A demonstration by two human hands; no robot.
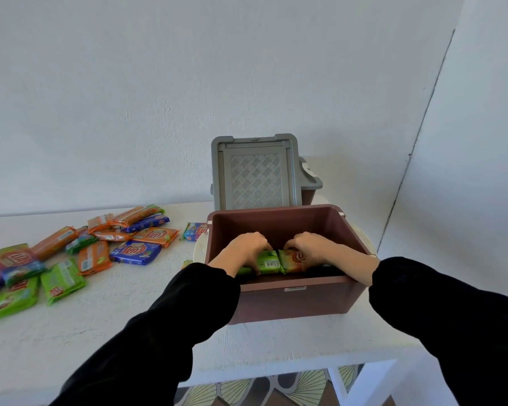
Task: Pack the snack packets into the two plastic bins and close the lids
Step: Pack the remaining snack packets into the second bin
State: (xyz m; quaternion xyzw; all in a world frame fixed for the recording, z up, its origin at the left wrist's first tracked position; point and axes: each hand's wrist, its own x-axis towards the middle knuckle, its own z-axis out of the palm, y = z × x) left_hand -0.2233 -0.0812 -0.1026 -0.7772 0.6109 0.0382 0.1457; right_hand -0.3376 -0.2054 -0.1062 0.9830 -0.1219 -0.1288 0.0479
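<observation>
A brown plastic bin (294, 297) stands on the white table with its grey lid (255, 174) swung up behind it. Both my hands reach down inside it. My left hand (247, 249) grips a green snack packet (269, 263). My right hand (311, 247) grips an orange snack packet (292, 260) beside the green one. A second bin (310, 184) with a grey lid stands behind the open lid, mostly hidden. Several loose orange, green and blue packets (79, 250) lie scattered on the table to the left.
One blue packet (195, 231) lies close to the bin's left wall. A pale round object (200, 250) shows under the bin's left side. White walls stand behind and to the right. The table's front edge (305, 373) runs below the bin, with patterned floor beneath.
</observation>
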